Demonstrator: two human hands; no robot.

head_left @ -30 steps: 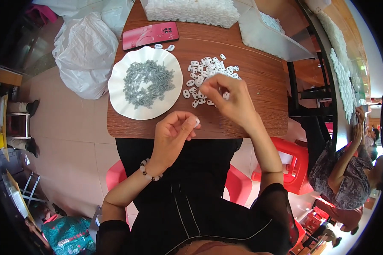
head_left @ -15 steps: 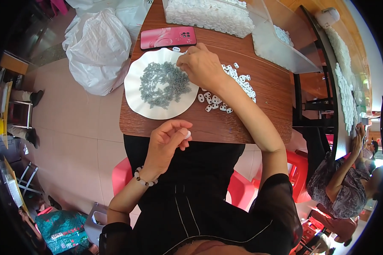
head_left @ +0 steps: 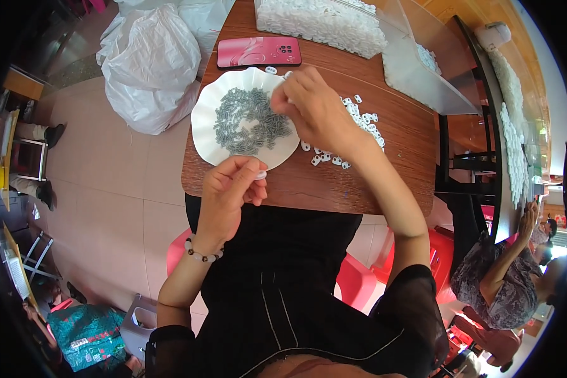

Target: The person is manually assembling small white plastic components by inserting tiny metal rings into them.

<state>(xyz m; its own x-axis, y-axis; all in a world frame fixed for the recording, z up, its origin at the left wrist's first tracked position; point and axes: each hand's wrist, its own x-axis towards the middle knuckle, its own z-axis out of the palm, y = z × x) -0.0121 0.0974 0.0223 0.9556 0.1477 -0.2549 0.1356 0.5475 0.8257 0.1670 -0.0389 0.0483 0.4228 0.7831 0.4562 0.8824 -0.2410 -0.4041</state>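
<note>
right hand still over plate, phone behind

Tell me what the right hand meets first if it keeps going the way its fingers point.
The right hand points left and down over the white plate, so it would likely meet the pile of grey parts first; its height above them is unclear.

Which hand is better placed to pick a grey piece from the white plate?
Right. The right hand is over the plate beside the grey pieces; the left hand holds a small white part.
</note>
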